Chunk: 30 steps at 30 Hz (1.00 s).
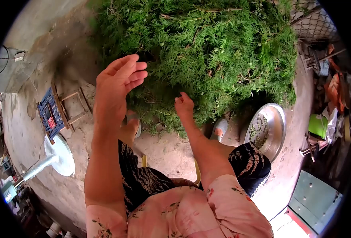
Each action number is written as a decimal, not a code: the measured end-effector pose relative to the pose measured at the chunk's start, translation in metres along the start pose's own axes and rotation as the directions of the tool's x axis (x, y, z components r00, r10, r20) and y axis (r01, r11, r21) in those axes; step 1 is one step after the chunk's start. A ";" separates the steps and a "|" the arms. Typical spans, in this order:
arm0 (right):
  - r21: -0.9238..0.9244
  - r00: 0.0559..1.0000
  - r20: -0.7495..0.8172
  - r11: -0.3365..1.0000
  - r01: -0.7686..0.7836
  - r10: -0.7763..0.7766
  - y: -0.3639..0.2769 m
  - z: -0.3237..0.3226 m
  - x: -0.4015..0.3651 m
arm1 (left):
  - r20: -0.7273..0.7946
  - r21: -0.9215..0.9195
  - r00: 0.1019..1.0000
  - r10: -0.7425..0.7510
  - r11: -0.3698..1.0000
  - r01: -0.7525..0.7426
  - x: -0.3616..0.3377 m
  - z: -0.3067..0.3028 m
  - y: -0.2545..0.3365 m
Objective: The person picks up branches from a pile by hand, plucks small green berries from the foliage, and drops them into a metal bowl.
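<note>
A big heap of green cypress-like branches (pixel 207 51) fills the ground ahead of me. My left hand (pixel 118 85) is raised in the air in front of the heap's near left edge, fingers apart and slightly curled, holding nothing. My right hand (pixel 184 105) reaches into the heap's near edge, its fingers closed among the sprigs; whether it grips a sprig I cannot tell. I sit with my knees apart, my feet in light sandals (pixel 220 129) at the foot of the heap.
A round metal basin (pixel 276 131) with picked green bits lies on the right. A small wooden stool (pixel 60 111) and a white fan base (pixel 60 156) stand at left. A green cabinet (pixel 314 196) and clutter fill the right side.
</note>
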State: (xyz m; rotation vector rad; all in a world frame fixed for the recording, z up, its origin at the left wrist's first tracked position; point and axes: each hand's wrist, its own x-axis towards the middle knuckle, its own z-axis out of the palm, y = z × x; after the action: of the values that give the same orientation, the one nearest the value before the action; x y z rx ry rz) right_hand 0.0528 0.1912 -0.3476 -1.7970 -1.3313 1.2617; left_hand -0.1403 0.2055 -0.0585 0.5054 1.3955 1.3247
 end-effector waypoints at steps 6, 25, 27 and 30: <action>-0.289 0.846 -0.410 0.928 0.234 -0.341 -0.046 -0.004 0.016 | -0.018 -0.106 1.000 -0.009 0.994 0.007 0.001 -0.005 0.001; 0.108 0.970 -0.204 0.982 0.154 -0.130 -0.144 -0.108 -0.006 | 0.023 -0.241 1.000 -0.015 0.970 0.020 -0.002 -0.011 0.002; 0.182 0.986 -0.127 0.974 0.133 -0.111 -0.157 -0.123 0.006 | 0.012 -0.258 1.000 -0.002 0.966 0.005 -0.001 -0.014 0.003; 0.234 0.986 -0.142 0.965 0.118 -0.086 -0.204 -0.149 -0.002 | 0.008 -0.251 1.000 0.009 0.968 -0.007 0.001 -0.011 0.000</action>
State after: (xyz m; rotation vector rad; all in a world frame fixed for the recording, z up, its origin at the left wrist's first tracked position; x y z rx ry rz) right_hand 0.1069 0.2731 -0.1154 -1.5916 -1.1306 1.1742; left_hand -0.1506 0.2019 -0.0619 0.3461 1.1978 1.4791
